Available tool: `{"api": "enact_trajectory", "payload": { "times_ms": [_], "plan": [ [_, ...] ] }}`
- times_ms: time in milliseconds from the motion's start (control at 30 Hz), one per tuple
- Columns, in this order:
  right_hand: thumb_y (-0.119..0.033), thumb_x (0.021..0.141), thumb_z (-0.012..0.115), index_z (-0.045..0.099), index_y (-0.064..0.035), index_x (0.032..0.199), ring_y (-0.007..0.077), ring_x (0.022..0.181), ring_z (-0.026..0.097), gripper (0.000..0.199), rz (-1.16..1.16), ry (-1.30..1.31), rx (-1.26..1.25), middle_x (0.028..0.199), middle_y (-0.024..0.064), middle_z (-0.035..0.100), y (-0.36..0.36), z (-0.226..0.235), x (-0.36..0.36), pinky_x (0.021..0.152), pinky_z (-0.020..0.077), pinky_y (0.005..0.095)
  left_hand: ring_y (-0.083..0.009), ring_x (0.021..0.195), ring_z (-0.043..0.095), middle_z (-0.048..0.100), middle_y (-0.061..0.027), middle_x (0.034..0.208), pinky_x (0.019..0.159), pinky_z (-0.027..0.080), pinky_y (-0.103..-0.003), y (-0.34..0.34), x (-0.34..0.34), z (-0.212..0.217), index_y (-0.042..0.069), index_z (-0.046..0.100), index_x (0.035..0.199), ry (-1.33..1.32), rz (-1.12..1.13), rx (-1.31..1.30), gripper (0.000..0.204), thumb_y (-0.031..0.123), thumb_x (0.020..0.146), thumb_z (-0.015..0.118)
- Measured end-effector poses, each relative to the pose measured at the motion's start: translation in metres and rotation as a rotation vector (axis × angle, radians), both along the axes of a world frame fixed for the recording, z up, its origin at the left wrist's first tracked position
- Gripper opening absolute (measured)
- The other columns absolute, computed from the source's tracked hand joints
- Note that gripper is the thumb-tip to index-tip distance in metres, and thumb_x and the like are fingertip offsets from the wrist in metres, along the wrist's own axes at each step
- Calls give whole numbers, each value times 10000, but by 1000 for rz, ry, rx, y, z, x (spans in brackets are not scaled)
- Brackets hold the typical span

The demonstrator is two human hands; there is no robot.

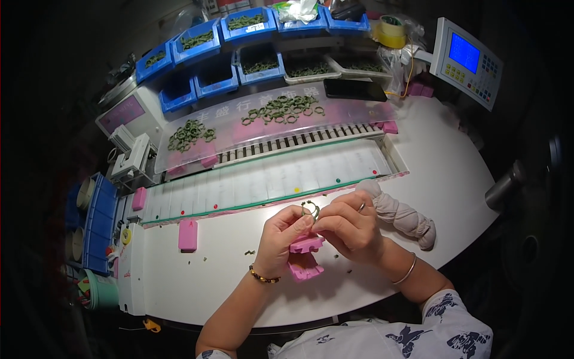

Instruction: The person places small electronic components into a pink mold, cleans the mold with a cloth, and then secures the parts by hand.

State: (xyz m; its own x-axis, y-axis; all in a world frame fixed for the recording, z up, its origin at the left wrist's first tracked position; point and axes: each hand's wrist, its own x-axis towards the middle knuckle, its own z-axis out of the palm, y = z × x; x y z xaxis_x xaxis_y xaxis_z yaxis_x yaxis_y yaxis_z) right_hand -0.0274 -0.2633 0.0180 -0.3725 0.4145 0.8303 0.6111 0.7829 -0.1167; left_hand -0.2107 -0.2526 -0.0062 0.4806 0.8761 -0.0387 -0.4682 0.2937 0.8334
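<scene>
Over the front of the white table, my left hand [282, 238] pinches a thin dark green ring [309, 207] between thumb and forefinger. My right hand [354, 222] is closed, its fingertips pressed together at the ring's right side. Directly under the fingers, against the left hand, is a pink rubber mold [306, 272] with its two halves parted and notched edges showing. Whether the left hand also grips the upper half is partly hidden by the fingers.
A closed pink mold block [188, 235] lies to the left. Beside my right hand rests a twisted pale cloth [403, 216]. Behind are a glass-covered tray [263, 182], a clear sheet with piles of green rings [287, 109], blue bins [248, 24] and a control panel [466, 60].
</scene>
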Motion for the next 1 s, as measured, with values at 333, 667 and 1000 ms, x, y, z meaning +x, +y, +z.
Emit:
{"api": "enact_trajectory", "payload": {
  "times_ms": [333, 667, 1000],
  "plan": [
    [-70, 807, 725, 655, -68, 829, 107, 777, 561, 73, 368, 547, -928, 813, -21, 633, 3, -9, -3, 706, 421, 292, -93, 776, 603, 597, -27, 918, 696, 532, -249, 2, -4, -4, 23, 570, 998, -19, 22, 66, 123, 139, 957, 580],
    [-132, 896, 673, 632, -47, 992, 36, 720, 505, 135, 490, 1084, -1745, 828, -37, 573, 16, -30, 14, 641, 413, 196, -62, 798, 589, 622, -14, 891, 726, 502, -220, 12, -14, 1, -10, 605, 991, 92, 252, 239, 104, 80, 940, 617],
    [-147, 846, 710, 643, -55, 1089, 122, 837, 581, 268, 200, 118, -1093, 996, 46, 574, -22, -3, 50, 666, 488, 247, -133, 639, 593, 636, -39, 779, 639, 541, -346, 138, -79, 80, 77, 660, 889, 671, -153, 318, 227, 253, 942, 528]
  ]
}}
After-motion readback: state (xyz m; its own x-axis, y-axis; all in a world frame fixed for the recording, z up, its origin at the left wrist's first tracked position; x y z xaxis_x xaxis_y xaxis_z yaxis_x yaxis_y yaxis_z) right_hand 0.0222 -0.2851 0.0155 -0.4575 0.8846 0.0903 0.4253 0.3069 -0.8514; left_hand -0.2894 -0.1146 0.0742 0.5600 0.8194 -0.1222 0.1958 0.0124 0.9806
